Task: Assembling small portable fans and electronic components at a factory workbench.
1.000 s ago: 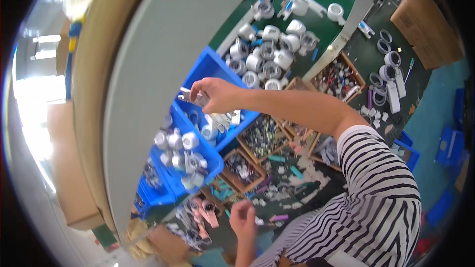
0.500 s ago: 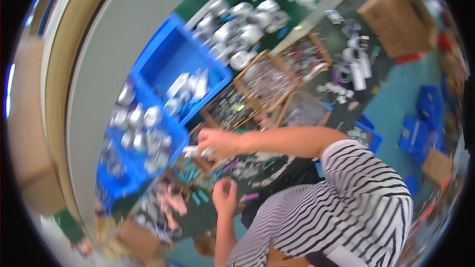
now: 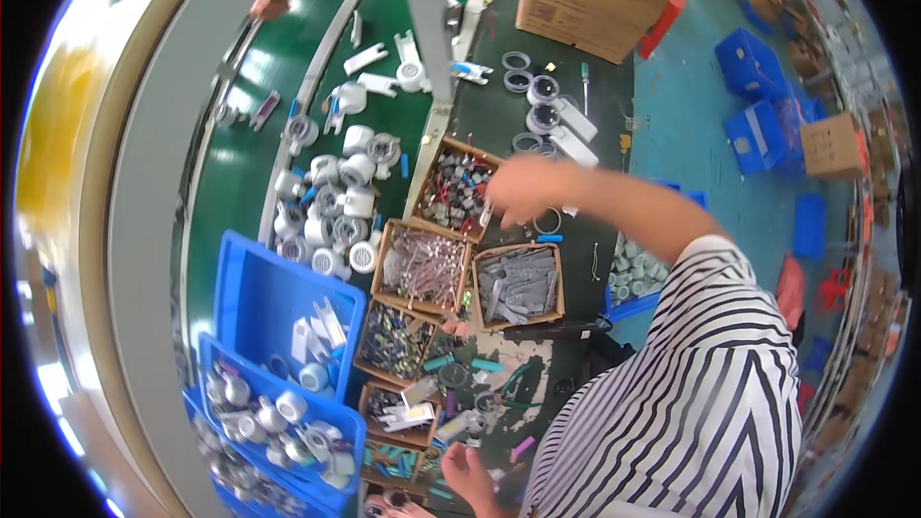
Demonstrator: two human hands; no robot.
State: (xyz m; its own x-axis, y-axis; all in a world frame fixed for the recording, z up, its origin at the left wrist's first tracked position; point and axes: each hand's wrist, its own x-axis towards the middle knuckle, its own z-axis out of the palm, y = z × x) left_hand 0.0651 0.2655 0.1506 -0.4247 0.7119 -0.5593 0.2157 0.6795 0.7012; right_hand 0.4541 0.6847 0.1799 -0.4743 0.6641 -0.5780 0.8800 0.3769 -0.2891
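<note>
Pinch lightly with the curled fingertips of your right hand, at the right edge of the small mixed parts beyond the grey strips; your left hand curls loosely nearer you, though whether either grips anything I cannot tell.

No words or numbers can be read. The large cardboard box bears faint dark print on the side facing the camera, too blurred to make out. Lower and to the right of it, a smaller cardboard box carries an illegible mark; to its left, a metal post shows tiny unreadable marks.
</note>
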